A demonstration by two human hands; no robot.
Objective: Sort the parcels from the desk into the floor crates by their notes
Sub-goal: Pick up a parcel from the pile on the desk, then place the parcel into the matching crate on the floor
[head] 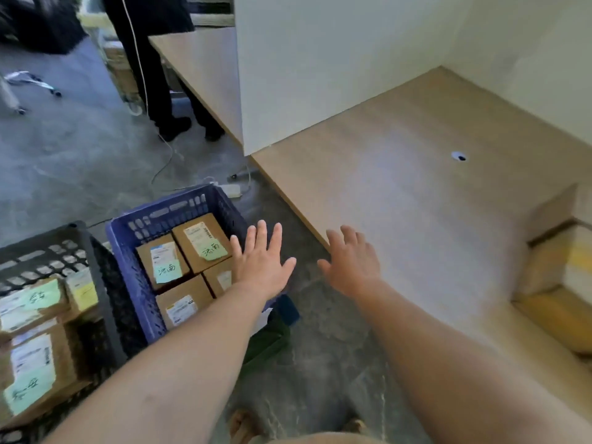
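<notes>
A blue floor crate (128, 241) holds several brown parcels (200, 241) with white labels and green handwritten notes. To its left a black crate (48, 248) holds more parcels (35, 357) with green and yellow notes. My left hand (262, 261) hovers with fingers spread over the blue crate's right edge, holding nothing. My right hand (350, 261) is spread open over the near corner of the wooden desk (416, 187), also holding nothing. Blurred parcels (557, 277) sit at the desk's right edge.
White partition panels (320, 59) stand along the back of the desk. A person's dark legs (153, 59) stand at the top left by another desk. Cables and a power strip (232, 189) lie on the concrete floor behind the blue crate. A chair base (28, 84) is far left.
</notes>
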